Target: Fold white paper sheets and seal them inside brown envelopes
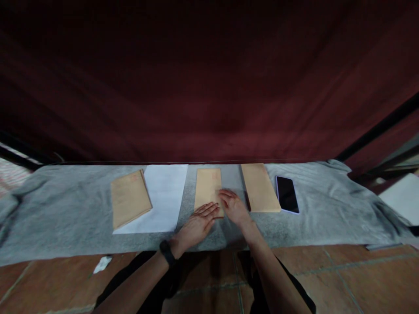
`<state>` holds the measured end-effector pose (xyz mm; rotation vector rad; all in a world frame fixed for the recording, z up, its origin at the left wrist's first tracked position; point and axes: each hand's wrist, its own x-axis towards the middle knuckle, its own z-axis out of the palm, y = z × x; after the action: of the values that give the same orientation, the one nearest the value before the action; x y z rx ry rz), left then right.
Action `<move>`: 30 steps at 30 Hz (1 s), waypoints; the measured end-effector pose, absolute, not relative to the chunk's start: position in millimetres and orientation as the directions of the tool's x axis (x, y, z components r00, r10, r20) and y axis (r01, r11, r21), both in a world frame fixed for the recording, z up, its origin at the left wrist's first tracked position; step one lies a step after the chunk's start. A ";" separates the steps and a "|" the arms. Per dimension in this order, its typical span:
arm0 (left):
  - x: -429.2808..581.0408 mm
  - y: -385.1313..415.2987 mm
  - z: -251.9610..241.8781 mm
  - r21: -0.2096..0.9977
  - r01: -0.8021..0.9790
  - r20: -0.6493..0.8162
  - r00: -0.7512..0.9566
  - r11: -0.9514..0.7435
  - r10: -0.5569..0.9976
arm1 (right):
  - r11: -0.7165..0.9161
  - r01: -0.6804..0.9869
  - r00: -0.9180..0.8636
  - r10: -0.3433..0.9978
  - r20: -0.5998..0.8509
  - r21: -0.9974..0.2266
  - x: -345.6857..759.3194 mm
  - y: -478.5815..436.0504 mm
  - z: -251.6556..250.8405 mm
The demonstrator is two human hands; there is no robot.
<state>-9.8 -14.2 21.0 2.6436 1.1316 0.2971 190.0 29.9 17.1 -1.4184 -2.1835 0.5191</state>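
Note:
A brown paper envelope (204,187) lies lengthwise in front of me, with small red print near its far right corner. My left hand (199,222) rests flat on its near part, fingers stretched out. At the right edge of the same envelope is my right hand (232,205), its fingers bent and held together against the paper. Its fingertips are slightly blurred. A stack of brown envelopes (262,187) lies to the right of that hand. To the left, more brown envelopes (129,198) lie partly over white paper (166,196).
A phone (288,194) with a pale purple edge lies beside the right stack. Grey cloth (334,200) covers the narrow table, and a dark red curtain (209,109) hangs behind it. A crumpled white scrap (102,264) is on the tiled floor.

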 end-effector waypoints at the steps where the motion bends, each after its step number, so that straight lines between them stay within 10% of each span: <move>1: -6.4 -16.3 19.0 0.292 0.697 0.112 0.655 -0.655 0.747 | 0.412 0.717 -0.366 0.909 0.200 -0.562 186.2 27.9 16.2; 15: 13.8 -32.8 6.6 0.110 0.805 0.188 0.559 -0.583 0.807 | 0.483 0.759 -0.525 0.851 0.030 -0.437 174.0 17.3 9.8; 30: 5.7 -45.5 10.5 0.051 0.800 0.216 0.575 -0.598 0.789 | 0.369 0.901 -0.339 0.927 0.158 -0.228 152.5 87.4 0.8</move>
<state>5.7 -45.5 10.5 2.8342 1.4306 0.3466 152.5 87.4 0.8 -1.6249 -2.3719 0.1452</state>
